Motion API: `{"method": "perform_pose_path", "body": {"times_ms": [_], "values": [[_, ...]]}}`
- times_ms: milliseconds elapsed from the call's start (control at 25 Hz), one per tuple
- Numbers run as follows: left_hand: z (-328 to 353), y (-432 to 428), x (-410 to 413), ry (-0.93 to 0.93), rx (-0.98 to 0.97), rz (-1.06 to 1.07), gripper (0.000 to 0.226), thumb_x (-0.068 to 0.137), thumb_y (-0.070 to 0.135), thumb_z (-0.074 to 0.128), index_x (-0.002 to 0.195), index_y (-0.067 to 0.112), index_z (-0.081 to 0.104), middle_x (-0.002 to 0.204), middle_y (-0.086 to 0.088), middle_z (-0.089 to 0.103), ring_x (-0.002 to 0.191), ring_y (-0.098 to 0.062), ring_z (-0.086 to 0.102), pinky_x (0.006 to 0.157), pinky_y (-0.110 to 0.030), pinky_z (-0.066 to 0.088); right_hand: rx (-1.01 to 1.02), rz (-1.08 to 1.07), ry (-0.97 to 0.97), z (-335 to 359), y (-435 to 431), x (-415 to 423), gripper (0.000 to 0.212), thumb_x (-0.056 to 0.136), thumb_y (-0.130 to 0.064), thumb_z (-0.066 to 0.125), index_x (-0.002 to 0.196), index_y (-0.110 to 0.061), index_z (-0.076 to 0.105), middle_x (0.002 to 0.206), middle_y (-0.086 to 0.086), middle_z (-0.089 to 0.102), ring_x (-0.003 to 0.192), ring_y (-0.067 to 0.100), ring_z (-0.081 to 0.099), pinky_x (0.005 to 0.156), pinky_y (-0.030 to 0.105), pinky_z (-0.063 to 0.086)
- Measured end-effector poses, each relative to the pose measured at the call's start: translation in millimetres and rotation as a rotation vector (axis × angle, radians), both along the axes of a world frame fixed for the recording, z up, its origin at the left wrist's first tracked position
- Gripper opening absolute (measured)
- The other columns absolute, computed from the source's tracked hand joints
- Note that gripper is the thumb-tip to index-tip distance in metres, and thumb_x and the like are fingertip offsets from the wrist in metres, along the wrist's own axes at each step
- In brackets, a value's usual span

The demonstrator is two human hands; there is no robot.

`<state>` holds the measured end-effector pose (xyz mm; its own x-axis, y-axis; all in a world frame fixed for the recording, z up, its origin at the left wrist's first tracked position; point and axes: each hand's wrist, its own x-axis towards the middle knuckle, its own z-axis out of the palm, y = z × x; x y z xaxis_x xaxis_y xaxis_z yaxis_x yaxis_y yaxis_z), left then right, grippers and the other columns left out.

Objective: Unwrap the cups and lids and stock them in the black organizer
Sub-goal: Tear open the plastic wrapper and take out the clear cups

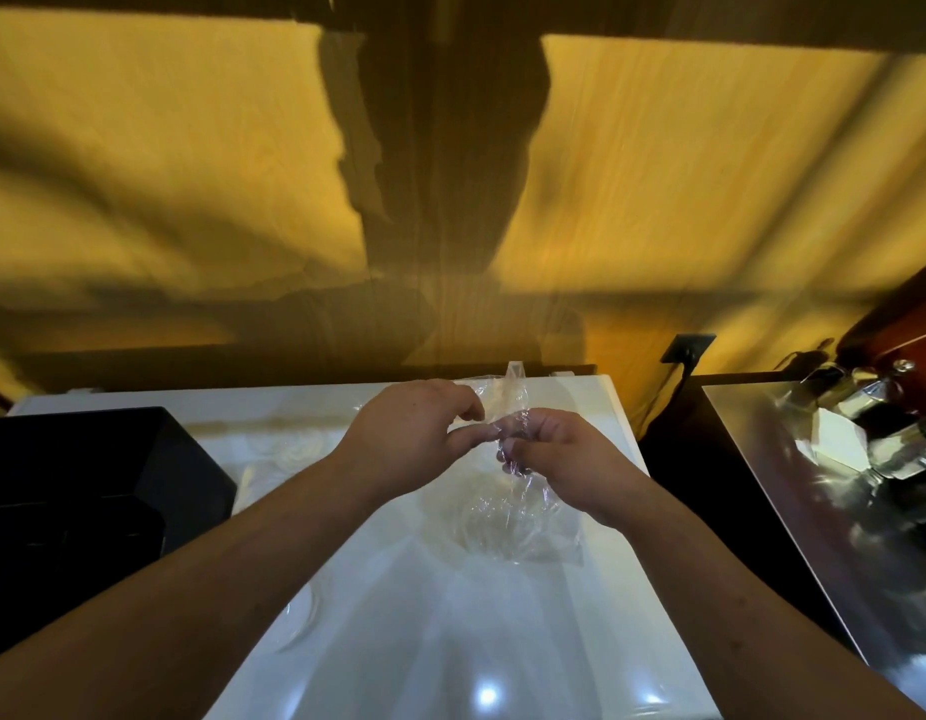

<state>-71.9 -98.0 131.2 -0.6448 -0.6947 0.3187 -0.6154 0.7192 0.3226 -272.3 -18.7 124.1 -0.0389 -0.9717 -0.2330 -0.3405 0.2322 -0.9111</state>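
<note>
Forearms are stretched over the white bench (424, 641); clear wrap (510, 402) is pinched by left hand (419, 433) and right hand (559, 459), unwrapping judged barely begun, nothing seen stocked in the black organizer (76, 485)

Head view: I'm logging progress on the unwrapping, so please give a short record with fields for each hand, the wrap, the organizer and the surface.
left hand: pinches the plastic wrap near its top
right hand: grips the same wrap, close beside the left
plastic wrap: clear, crumpled, reaching down to the white counter; contents unclear
black organizer: on the left, apart from both hands
right side: shiny metal items, blurred
</note>
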Motion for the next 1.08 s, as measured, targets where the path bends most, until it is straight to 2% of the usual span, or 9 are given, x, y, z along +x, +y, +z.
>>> {"method": "perform_pose_path", "body": {"times_ms": [120, 280, 360, 480, 680, 760, 840, 920, 1080], "values": [[-1, 2, -5, 0.001, 0.086, 0.012, 0.04, 0.09, 0.071, 0.06, 0.11, 0.037, 0.069, 0.104, 0.018, 0.074, 0.085, -0.005, 0.067, 0.057, -0.014, 0.037, 0.001, 0.041, -0.006, 0, 1, 0, 0.034, 0.101, -0.013, 0.058, 0.099, -0.037, 0.082, 0.086, -0.003, 0.077, 0.072, 0.009, 0.068, 0.077, 0.03, 0.058], [4, 1, -9, 0.042, 0.157, 0.025, 0.039, 0.093, 0.072, 0.053, 0.106, 0.039, 0.069, 0.095, 0.023, 0.072, 0.082, 0.0, 0.068, 0.061, -0.022, 0.048, -0.051, 0.02, 0.018, -1, 2, -1, 0.03, 0.104, -0.036, 0.052, 0.089, -0.036, 0.078, 0.079, -0.005, 0.075, 0.069, 0.007, 0.066, 0.074, 0.032, 0.057], [8, 2, -10, 0.067, 0.219, -0.009, 0.041, 0.089, 0.075, 0.052, 0.105, 0.042, 0.069, 0.093, 0.025, 0.071, 0.085, 0.002, 0.066, 0.062, -0.024, 0.051, -0.087, -0.004, 0.041, -3, 1, -1, 0.033, 0.103, -0.046, 0.049, 0.092, -0.034, 0.077, 0.075, -0.006, 0.073, 0.066, 0.005, 0.065, 0.072, 0.032, 0.056], [9, 3, -13, 0.021, 0.231, -0.015, 0.039, 0.086, 0.072, 0.059, 0.107, 0.041, 0.07, 0.097, 0.023, 0.071, 0.085, 0.0, 0.066, 0.062, -0.024, 0.05, -0.133, -0.048, 0.116, -5, -3, 1, 0.036, 0.105, -0.056, 0.046, 0.092, -0.042, 0.077, 0.072, -0.005, 0.07, 0.066, 0.006, 0.065, 0.069, 0.029, 0.057], [7, 2, -14, 0.041, 0.25, -0.012, 0.027, 0.101, 0.056, 0.053, 0.102, 0.037, 0.072, 0.088, 0.02, 0.071, 0.079, -0.003, 0.064, 0.061, -0.026, 0.044, -0.135, -0.069, 0.137, -3, -5, -1, 0.04, 0.102, -0.056, 0.048, 0.08, -0.032, 0.071, 0.066, -0.004, 0.067, 0.062, 0.006, 0.061, 0.073, 0.048, 0.058], [8, 2, -13, 0.027, 0.239, -0.008, 0.023, 0.103, 0.047, 0.054, 0.103, 0.035, 0.074, 0.089, 0.014, 0.074, 0.08, -0.007, 0.063, 0.062, -0.028, 0.04, -0.143, -0.052, 0.146, -3, -3, -4, 0.033, 0.102, -0.052, 0.051, 0.084, -0.039, 0.075, 0.066, -0.008, 0.066, 0.063, 0.006, 0.06, 0.068, 0.041, 0.054], [10, 1, -12, 0.005, 0.195, 0.004, 0.022, 0.105, 0.037, 0.054, 0.106, 0.03, 0.075, 0.092, 0.01, 0.076, 0.08, -0.011, 0.062, 0.063, -0.03, 0.039, -0.137, -0.036, 0.189, -5, -1, -7, 0.028, 0.105, -0.047, 0.053, 0.089, -0.043, 0.076, 0.071, -0.021, 0.068, 0.066, 0.0, 0.062, 0.063, 0.024, 0.047], [17, -1, -6, -0.01, 0.153, 0.042, 0.022, 0.106, 0.032, 0.053, 0.103, 0.024, 0.073, 0.089, 0.006, 0.074, 0.077, -0.016, 0.063, 0.062, -0.033, 0.045, -0.12, -0.026, 0.245, -10, 2, -12, 0.027, 0.106, -0.042, 0.054, 0.089, -0.043, 0.074, 0.079, -0.033, 0.068, 0.077, -0.007, 0.063, 0.066, 0.02, 0.046], [26, -10, 1, 0.038, 0.11, 0.204, 0.022, 0.101, 0.031, 0.051, 0.084, 0.021, 0.061, 0.066, 0.002, 0.062, 0.062, -0.022, 0.059, 0.055, -0.038, 0.049, -0.1, -0.079, 0.205, -23, 11, -18, 0.024, 0.104, -0.04, 0.055, 0.091, -0.035, 0.074, 0.1, -0.023, 0.076, 0.096, -0.005, 0.067, 0.086, 0.032, 0.055]]}}
